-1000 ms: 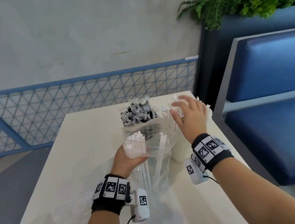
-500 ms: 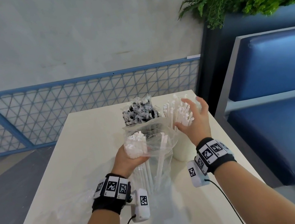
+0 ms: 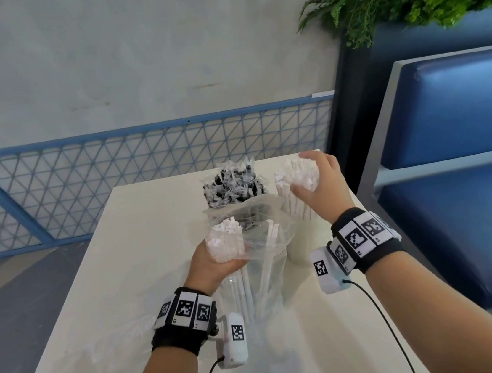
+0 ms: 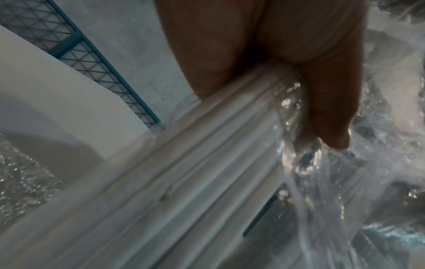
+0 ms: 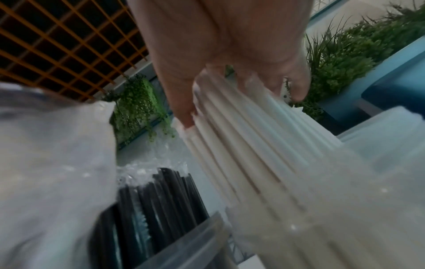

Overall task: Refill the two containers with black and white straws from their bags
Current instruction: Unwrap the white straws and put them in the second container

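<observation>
White straws point(image 3: 297, 177) are what your right hand point(image 3: 320, 183) is now closed over: its fingers curl across the tops of the bunch standing in the white cup point(image 3: 300, 248), which sits just right of the bag point(image 3: 261, 246). Half a second ago that hand was spread open beside the straw tops, which fanned out loosely; now they are gathered into a tight cluster under your palm. The right wrist view confirms it, with your fingers point(image 5: 296, 85) wrapped over the straw ends.

Your left hand point(image 3: 214, 264) has not shifted. It grips a second bunch point(image 3: 225, 243) of white straws, through the clear plastic as far as the left wrist view shows, and holds the bag upright on the desk point(image 3: 124, 263). A few loose straws lean inside the bag.

Black straws point(image 3: 232, 188) stand wrapped just behind the bag, and the right wrist view shows them in a dark holder.

Judging from this, the white cup has one load that you are tamping, and the bunch in your left hand looks next to go in. Watch that the light cup does not tip as you press.
</observation>
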`<state>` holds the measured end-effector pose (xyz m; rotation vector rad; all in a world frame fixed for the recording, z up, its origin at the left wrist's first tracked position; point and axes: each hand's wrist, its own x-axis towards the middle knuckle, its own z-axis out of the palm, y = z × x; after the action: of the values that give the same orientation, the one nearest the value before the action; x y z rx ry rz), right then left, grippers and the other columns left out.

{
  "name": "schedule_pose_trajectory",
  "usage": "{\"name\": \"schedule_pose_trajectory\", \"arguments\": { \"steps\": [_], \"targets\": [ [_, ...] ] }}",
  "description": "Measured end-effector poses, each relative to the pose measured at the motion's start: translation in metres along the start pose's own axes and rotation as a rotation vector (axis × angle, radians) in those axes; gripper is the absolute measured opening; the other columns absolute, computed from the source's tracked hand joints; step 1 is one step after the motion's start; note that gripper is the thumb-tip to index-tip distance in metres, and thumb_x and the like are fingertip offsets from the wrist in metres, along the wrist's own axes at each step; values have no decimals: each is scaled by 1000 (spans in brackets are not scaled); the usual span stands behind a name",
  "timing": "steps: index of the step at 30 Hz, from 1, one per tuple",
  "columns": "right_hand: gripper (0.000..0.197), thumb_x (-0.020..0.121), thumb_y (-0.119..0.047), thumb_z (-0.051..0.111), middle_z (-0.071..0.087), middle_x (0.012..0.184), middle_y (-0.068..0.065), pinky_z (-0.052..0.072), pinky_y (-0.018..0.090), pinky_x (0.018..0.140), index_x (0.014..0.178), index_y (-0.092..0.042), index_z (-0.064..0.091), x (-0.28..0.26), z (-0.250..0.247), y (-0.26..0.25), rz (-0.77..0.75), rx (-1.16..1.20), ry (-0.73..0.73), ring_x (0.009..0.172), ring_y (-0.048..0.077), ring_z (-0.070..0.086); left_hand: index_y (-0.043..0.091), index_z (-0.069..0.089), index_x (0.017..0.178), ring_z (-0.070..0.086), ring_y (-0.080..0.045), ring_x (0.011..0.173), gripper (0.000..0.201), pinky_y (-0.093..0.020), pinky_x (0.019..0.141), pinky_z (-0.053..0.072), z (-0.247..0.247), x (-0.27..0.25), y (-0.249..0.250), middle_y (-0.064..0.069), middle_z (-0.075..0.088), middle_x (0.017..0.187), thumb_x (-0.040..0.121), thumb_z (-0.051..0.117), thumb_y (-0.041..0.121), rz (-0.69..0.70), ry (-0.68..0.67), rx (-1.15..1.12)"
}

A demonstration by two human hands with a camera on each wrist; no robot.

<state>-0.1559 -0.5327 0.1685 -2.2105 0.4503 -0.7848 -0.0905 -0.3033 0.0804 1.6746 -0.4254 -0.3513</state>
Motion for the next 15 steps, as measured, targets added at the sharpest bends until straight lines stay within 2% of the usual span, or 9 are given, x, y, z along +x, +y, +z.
{"name": "schedule_pose_trajectory", "arguments": {
  "steps": [2, 3, 4, 5, 7, 9, 11, 12, 15],
  "targets": [
    [46, 78, -25, 68, 48, 122, 2, 37, 25, 96, 119, -15, 51, -10, -5, -5, -84, 14, 203, 106, 7, 42, 2, 62, 109, 67, -21, 98, 81, -33, 86, 55, 1, 0, 2, -10, 70, 103, 39, 84, 38, 2, -7, -1],
    [37, 80, -24, 65, 51, 114, 0, 38, 20, 91, 114, -14, 53, -17, -7, -10, -153, 61, 310, 100, 6, 46, 2, 62, 109, 67, -20, 98, 81, -33, 86, 55, 1, 0, 2, -10, 70, 103, 39, 84, 38, 2, -6, -3],
    [26, 83, -21, 62, 54, 105, -3, 40, 15, 84, 107, -14, 56, -27, -8, -17, -216, 127, 355, 91, 4, 50, 2, 62, 109, 67, -20, 98, 81, -33, 86, 54, 1, 0, 2, -10, 70, 103, 39, 84, 37, 3, -6, -8],
    [17, 84, -19, 58, 56, 95, -5, 42, 11, 77, 100, -15, 58, -38, -6, -25, -262, 187, 324, 82, 1, 52, 2, 62, 109, 67, -20, 98, 81, -34, 86, 54, 1, 0, 2, -10, 70, 103, 39, 84, 37, 5, -1, -16],
    [10, 86, -16, 55, 59, 84, -8, 44, 7, 71, 94, -16, 61, -59, 4, -31, -317, 198, 134, 74, -2, 54, 2, 61, 109, 67, -21, 97, 79, -34, 86, 54, 0, -1, 2, -10, 70, 103, 40, 85, 33, 0, 7, -26],
    [11, 88, -15, 56, 61, 89, -5, 43, 8, 75, 96, -14, 64, -71, 19, -26, -349, 53, -22, 77, -3, 52, 1, 61, 109, 66, -23, 97, 70, -30, 83, 55, 1, -1, 2, -9, 70, 101, 48, 89, 19, -5, -4, -26],
    [18, 88, -15, 58, 62, 101, -2, 44, 14, 78, 105, -14, 63, -75, 30, -19, -307, -42, -112, 83, 4, 54, -1, 59, 111, 64, -24, 97, 63, -21, 77, 55, 3, -3, 4, -6, 68, 98, 54, 86, 0, 3, -13, -43],
    [21, 87, -16, 59, 62, 104, -1, 46, 18, 78, 108, -14, 63, -75, 32, -18, -272, -50, -146, 83, 6, 55, -1, 58, 112, 63, -23, 97, 66, -18, 74, 55, 4, -3, 4, -5, 68, 99, 51, 86, 0, 12, -18, -50],
    [33, 82, -14, 66, 64, 108, 3, 46, 18, 78, 114, -13, 62, -74, 33, -21, -209, -44, -286, 82, 6, 54, 5, 58, 113, 64, -16, 95, 81, -17, 72, 53, 5, -4, 6, -3, 67, 102, 39, 86, 22, 39, -40, -45]
  ]
}}
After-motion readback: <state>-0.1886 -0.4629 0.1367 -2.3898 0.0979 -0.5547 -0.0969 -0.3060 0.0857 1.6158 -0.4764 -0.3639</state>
